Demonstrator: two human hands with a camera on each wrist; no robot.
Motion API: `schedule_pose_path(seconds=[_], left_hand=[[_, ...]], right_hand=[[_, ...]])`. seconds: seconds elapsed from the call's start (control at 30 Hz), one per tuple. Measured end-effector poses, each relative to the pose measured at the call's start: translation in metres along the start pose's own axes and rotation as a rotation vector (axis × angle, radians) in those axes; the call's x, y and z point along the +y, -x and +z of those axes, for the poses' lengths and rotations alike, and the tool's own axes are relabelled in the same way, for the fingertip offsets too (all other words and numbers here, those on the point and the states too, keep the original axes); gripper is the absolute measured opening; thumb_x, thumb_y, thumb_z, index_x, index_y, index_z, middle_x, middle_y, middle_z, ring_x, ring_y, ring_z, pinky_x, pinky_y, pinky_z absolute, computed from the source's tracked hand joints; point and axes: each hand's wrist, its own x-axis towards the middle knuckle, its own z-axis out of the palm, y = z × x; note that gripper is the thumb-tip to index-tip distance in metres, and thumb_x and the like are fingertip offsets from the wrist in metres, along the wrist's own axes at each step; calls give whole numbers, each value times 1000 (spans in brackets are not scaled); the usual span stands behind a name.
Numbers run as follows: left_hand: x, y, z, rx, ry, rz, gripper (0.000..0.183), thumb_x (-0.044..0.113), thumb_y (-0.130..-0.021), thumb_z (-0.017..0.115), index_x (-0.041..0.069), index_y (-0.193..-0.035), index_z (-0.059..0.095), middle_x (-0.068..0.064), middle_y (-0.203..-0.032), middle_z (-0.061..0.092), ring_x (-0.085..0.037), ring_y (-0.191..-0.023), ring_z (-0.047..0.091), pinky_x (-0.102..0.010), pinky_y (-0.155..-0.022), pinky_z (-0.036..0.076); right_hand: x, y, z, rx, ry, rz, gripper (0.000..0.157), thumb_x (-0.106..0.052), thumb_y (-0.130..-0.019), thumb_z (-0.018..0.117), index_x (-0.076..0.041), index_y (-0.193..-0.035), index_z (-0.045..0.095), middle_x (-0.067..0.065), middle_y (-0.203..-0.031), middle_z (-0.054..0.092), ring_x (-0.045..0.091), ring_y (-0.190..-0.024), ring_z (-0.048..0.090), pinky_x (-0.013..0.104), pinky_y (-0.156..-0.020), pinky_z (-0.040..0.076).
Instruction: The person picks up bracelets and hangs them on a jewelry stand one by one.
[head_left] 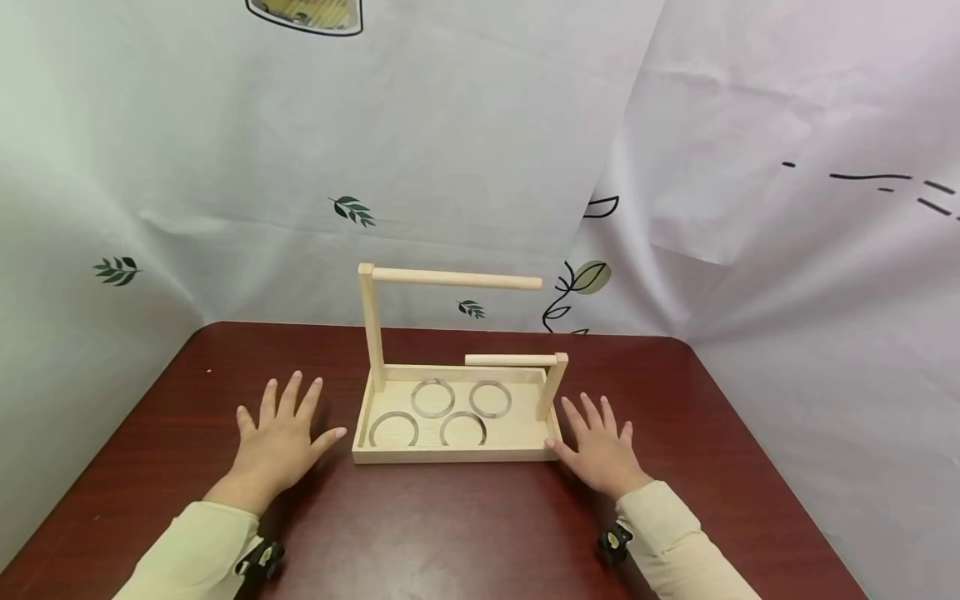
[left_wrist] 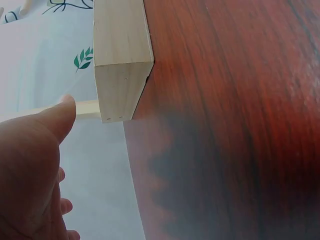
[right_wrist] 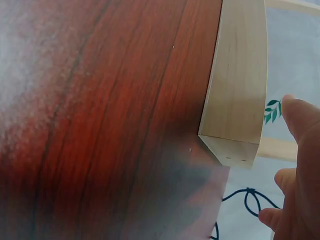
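Note:
A pale wooden tray point(head_left: 450, 456) stands on the dark red table, with several clear rings lying in it, among them a back-left ring point(head_left: 432, 399) and a back-right ring point(head_left: 491, 400). A tall post at its left end carries a long dowel point(head_left: 457, 278); a shorter post at the right carries a short dowel point(head_left: 511, 360). Left of the tray, my left hand point(head_left: 276, 450) is held with fingers spread and nothing in it. My right hand point(head_left: 602, 452) is at the tray's right end, fingers spread, its thumb overlapping the front-right corner in the head view.
The dark red table point(head_left: 480, 533) has a wood grain and rounded far corners. White cloth point(head_left: 480, 150) printed with leaves hangs behind and at both sides of it. Each sleeve cuff has a dark wrist device point(head_left: 615, 542) beside it.

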Motion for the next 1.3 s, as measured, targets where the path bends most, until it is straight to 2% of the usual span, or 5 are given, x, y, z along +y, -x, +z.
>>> schedule_pose_path(seconds=[0.67,0.9,1.3], left_hand=[[15,-1,-4,1,2,46,82,51,-91,58,7,-153,24,-25,-156,14,-51,-141,4,-77,-99,3],[27,-1,-6,4,-4,67,81,50,-91,59,7,-152,27,-25,-156,16,-51,-141,7,-76,-100,6],[47,-10,-4,-1,16,109,81,50,-90,60,7,-151,29,-23,-156,19,-49,-141,8,-76,-101,7]], right_hand=[[-2,2,6,-17,-6,-35,71,-53,-94,53,-15,-151,34,20,-154,29,47,-143,14,77,-99,14],[-5,3,6,-10,-31,-47,68,-50,-95,53,-14,-150,37,21,-153,30,47,-142,16,77,-99,15],[-7,4,6,-36,-44,-37,66,-51,-95,52,-16,-150,38,21,-153,31,47,-142,17,76,-100,15]])
